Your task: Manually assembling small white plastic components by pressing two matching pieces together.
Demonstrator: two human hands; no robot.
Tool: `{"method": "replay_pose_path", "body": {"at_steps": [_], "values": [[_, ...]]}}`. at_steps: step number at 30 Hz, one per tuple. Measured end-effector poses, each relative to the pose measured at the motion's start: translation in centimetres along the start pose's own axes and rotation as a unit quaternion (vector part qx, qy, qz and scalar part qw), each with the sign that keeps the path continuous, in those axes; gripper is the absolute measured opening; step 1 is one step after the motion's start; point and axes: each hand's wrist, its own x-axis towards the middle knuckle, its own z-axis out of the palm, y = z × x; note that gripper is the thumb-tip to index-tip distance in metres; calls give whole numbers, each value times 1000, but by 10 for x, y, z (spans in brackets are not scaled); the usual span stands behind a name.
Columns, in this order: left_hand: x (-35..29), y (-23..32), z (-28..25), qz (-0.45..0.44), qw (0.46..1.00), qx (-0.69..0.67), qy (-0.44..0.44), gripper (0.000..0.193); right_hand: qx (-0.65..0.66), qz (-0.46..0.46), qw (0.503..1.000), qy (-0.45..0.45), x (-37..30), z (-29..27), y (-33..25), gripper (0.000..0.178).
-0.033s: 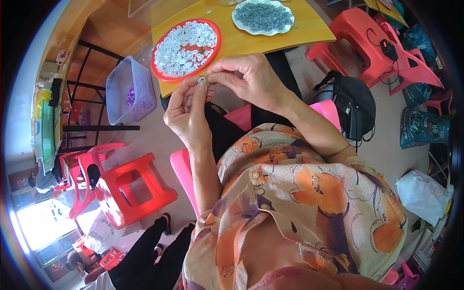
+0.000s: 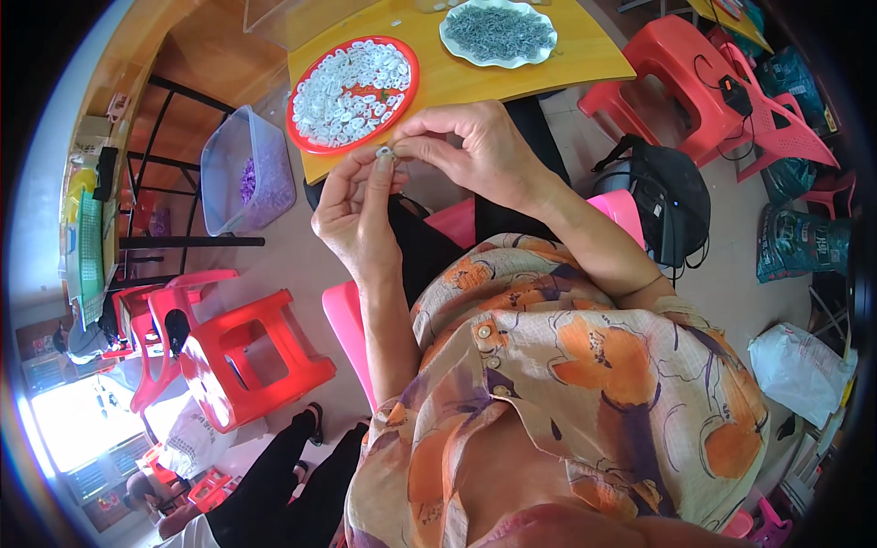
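Hardly anything has moved since the earlier frame: both hands still meet at one tiny piece

Beyond the grip spreads a smooth yellow table (image 2: pixel 440 84). Just ahead-left of the grip lies a glossy red round plate (image 2: pixel 365 91) of white pieces (image 2: pixel 331 89), many of them oval rings; farther ahead-right, a white dish (image 2: pixel 501 63) with a wavy rim holds slim grey pieces (image 2: pixel 498 32). The left hand (image 2: pixel 359 219) pinches narrowly, thumb against forefinger, on a small pale piece (image 2: pixel 385 152) at its fingertips. The right hand (image 2: pixel 484 151) has its fingertips close together beside it; what they hold cannot be told. That piece is probably light, stiff and easily dropped, best held by its outer edges
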Motion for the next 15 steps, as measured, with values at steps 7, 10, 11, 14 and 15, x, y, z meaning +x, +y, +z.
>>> {"method": "replay_pose_path", "body": {"at_steps": [7,10,11,14,15], "values": [[-1,-7,-2,-68,996,-57,-16,16,24,49,998,-37,-1,-9,-5,13],[1,-9,-5,-89,993,-72,-36,16,30,55,997,-47,-1,-10,-5,13],[1,-10,-6,-99,992,-69,-45,16,33,58,996,-52,-1,-10,-4,13],[1,-15,-9,-86,992,-76,-51,14,40,71,994,-66,-1,-9,-4,12],[1,-17,-9,-87,992,-77,-48,14,40,72,994,-69,-2,-8,-3,12]]}}
